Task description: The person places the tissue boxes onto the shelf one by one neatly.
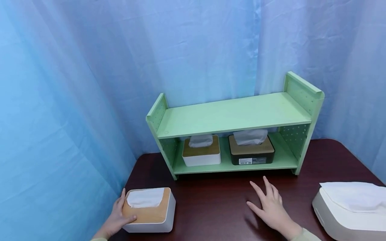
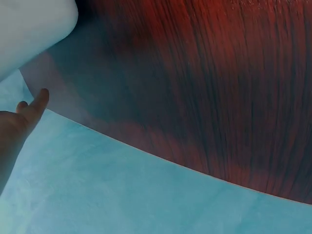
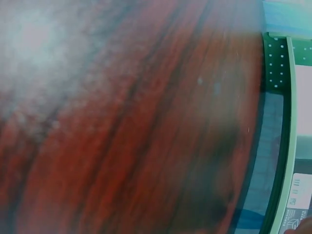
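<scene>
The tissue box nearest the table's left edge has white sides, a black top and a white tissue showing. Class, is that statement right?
Not quite: the head view shows this tissue box with a tan top, not a black one. The white sides and the white tissue are right.

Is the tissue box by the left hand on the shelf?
Off: the table shows between the tissue box and the green shelf.

Pale greenish-cream sleeves [image 1: 306,236] on both sides, pretty plain from where I'm standing, and the fingers [image 1: 268,187] are bare, kinda slim.
</scene>
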Demonstrator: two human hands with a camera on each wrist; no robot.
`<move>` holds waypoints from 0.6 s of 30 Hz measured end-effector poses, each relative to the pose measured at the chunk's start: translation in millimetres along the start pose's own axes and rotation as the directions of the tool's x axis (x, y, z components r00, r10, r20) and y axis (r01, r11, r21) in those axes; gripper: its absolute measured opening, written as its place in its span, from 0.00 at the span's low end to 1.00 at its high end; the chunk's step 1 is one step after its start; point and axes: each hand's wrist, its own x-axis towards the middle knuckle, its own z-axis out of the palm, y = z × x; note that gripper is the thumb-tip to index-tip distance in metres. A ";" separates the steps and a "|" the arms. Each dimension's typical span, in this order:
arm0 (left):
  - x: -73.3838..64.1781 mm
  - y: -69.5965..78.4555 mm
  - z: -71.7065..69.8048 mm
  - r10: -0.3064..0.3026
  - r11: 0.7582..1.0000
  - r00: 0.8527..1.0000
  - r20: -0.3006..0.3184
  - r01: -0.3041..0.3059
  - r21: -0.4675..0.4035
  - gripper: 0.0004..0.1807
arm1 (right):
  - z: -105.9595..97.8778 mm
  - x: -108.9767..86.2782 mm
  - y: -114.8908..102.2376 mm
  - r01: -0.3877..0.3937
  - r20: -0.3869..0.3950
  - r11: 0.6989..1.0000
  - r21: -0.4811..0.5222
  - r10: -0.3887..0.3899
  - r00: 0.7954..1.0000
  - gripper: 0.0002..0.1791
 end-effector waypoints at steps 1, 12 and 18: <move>0.1 -1.0 0.4 0.012 1.000 1.000 -0.004 -0.012 -0.010 0.64 | 0.0 0.6 -0.6 0.000 0.000 1.000 -0.002 0.000 1.000 0.36; -4.1 -4.4 -1.9 0.062 0.998 0.998 0.014 -0.062 -0.017 0.52 | -3.0 18.7 -22.2 0.004 0.052 1.000 0.016 -0.004 0.999 0.38; -2.7 2.6 2.8 0.016 0.989 0.997 0.076 -0.004 -0.145 0.55 | 2.5 35.0 -44.2 -0.008 0.139 0.988 0.156 -0.014 0.990 0.43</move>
